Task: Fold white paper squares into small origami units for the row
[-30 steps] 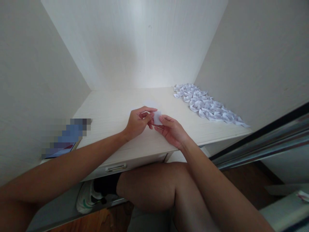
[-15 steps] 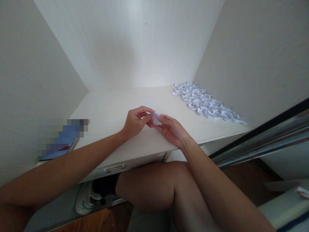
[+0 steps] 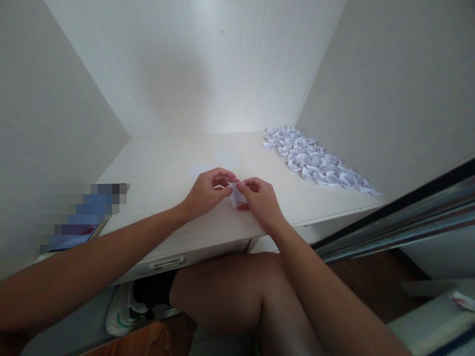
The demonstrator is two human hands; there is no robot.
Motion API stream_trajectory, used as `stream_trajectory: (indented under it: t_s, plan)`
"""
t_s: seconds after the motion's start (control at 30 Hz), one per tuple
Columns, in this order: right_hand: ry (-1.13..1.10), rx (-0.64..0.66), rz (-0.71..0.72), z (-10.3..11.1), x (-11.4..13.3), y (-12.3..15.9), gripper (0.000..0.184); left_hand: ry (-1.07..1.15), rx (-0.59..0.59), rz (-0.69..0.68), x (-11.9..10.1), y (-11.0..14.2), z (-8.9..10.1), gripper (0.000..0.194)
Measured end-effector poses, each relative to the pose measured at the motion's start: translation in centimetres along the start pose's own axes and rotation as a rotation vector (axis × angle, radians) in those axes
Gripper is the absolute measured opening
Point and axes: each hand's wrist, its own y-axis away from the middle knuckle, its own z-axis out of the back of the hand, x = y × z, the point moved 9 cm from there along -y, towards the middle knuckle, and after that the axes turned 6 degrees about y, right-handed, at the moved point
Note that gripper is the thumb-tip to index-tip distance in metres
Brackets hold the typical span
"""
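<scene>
Between my two hands, just above the front part of the white desk (image 3: 163,163), is a small piece of white paper (image 3: 238,197). My left hand (image 3: 211,190) pinches its left upper edge between thumb and fingers. Thumb and fingers of my right hand (image 3: 260,199) grip the paper from the right, with a fingertip showing below it. Part of the paper is hidden behind the fingers. Pale sheets of paper (image 3: 227,158) lie flat on the desk just beyond my hands.
Many folded white paper pieces (image 3: 315,160) lie in a long heap along the right wall. A pixelated blue object (image 3: 87,212) rests at the desk's left edge. A drawer handle (image 3: 167,263) sits below the front edge, above my crossed leg (image 3: 222,287).
My right hand has turned so its back faces up more, and the paper has tilted and shifted slightly toward me. Both hands still hold it. The view has shifted a little.
</scene>
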Motion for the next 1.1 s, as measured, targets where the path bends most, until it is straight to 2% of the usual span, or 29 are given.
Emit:
stream_trajectory:
  t_s: [0.1,0.17,0.23,0.3,0.4,0.5,0.6,0.7,0.8,0.97,1.1]
  plan:
    - [0.375,-0.046,0.157,1.0,1.6,0.0,0.019,-0.017,0.057,0.1,1.0,0.0,-0.2,0.032]
    - [0.54,0.044,0.264,0.7,2.4,0.1,0.027,-0.051,0.097,0.163,1.7,0.0,-0.2,0.031]
    - [0.705,0.19,0.371,0.0,2.7,0.2,0.026,-0.119,0.111,0.197,2.3,-0.1,0.1,0.029]
    - [0.899,0.31,0.527,-0.6,3.0,0.5,0.019,-0.212,0.099,0.186,2.3,-0.2,0.5,0.027]
    - [1.098,0.417,0.806,-1.2,3.3,0.9,0.017,-0.336,0.067,0.141,1.8,0.0,0.8,0.025]
    - [1.089,0.514,1.001,-1.5,3.4,0.3,0.023,-0.402,0.034,0.14,1.5,0.3,0.8,0.019]
    - [1.003,0.603,1.095,-2.1,3.5,-1.2,0.025,-0.507,-0.006,0.148,1.0,0.3,1.2,0.018]
    - [0.931,0.629,1.112,-2.9,3.7,-2.9,0.024,-0.693,-0.057,0.085,0.0,0.4,1.7,0.024]
    - [0.924,0.584,1.124,-3.2,3.9,-3.5,0.026,-0.821,-0.051,0.09,-0.1,0.9,1.8,0.021]
    - [0.902,0.574,1.178,-3.0,4.2,-2.1,0.027,-0.839,-0.098,0.114,0.6,1.6,1.9,0.02]
    - [0.88,0.605,1.135,-3.0,3.8,-2.0,0.024,-0.819,-0.113,0.088,0.7,1.2,1.7,0.013]
